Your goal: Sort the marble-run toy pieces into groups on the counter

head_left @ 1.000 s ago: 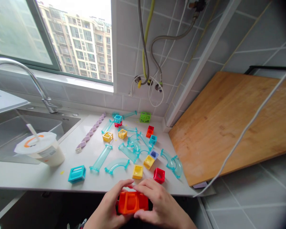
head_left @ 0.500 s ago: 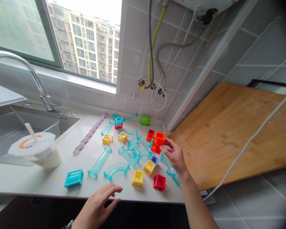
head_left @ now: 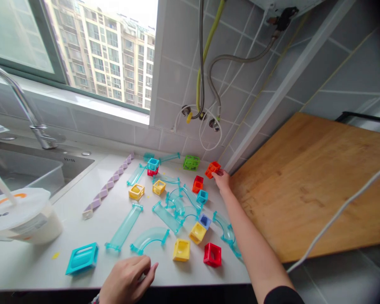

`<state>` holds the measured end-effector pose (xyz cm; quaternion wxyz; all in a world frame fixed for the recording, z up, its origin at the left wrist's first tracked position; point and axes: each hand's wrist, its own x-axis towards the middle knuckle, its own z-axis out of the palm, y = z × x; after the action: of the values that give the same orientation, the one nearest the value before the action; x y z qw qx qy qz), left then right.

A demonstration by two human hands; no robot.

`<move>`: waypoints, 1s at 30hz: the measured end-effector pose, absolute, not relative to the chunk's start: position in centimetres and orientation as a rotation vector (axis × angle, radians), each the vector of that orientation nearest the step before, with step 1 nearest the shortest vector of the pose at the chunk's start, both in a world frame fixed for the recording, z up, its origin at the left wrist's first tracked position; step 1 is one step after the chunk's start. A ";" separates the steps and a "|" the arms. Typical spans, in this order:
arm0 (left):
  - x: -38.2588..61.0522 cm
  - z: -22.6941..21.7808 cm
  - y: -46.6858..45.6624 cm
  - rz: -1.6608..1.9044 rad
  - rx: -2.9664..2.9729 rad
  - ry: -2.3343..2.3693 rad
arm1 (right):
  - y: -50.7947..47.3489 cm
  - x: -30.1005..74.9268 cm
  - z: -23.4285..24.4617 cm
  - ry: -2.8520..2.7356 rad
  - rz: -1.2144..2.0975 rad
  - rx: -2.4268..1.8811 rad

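Note:
At the back right of the counter, my right hand (head_left: 222,180) is closed on an orange hollow toy block (head_left: 213,169), gripping it by its right side. A red-and-orange block (head_left: 198,184) stands just in front of it, with a small teal cube (head_left: 202,196) beside that. My left hand (head_left: 129,276) hovers over the front edge with its fingers loosely curled, the thumb apart and nothing visible in it. Nearest to it is a curved clear teal track piece (head_left: 150,239). To its right stand a yellow cube (head_left: 181,250) and a red cube (head_left: 213,255).
Straight track pieces (head_left: 125,228) and more cubes lie across the white counter (head_left: 114,270). A lidded cup (head_left: 34,219) stands at left by the sink (head_left: 72,169). A green block (head_left: 191,162) sits near the wall. A wooden board (head_left: 319,185) leans at right.
My right hand has carried the orange block back, away from the red-and-orange block and teal cube. My left hand's fingers have curled in. The view has shifted slightly.

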<state>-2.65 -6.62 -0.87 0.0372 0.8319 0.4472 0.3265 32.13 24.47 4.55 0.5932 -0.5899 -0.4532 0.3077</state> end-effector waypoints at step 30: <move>-2.1 -0.5 -6.5 0.969 2.639 1.419 | 18.3 32.5 6.3 -1.029 1.066 -1.145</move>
<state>-2.08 -6.51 -0.46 -0.0040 0.8380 0.4506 0.3078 32.48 18.33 6.28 0.5927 -0.4925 -0.4427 0.4584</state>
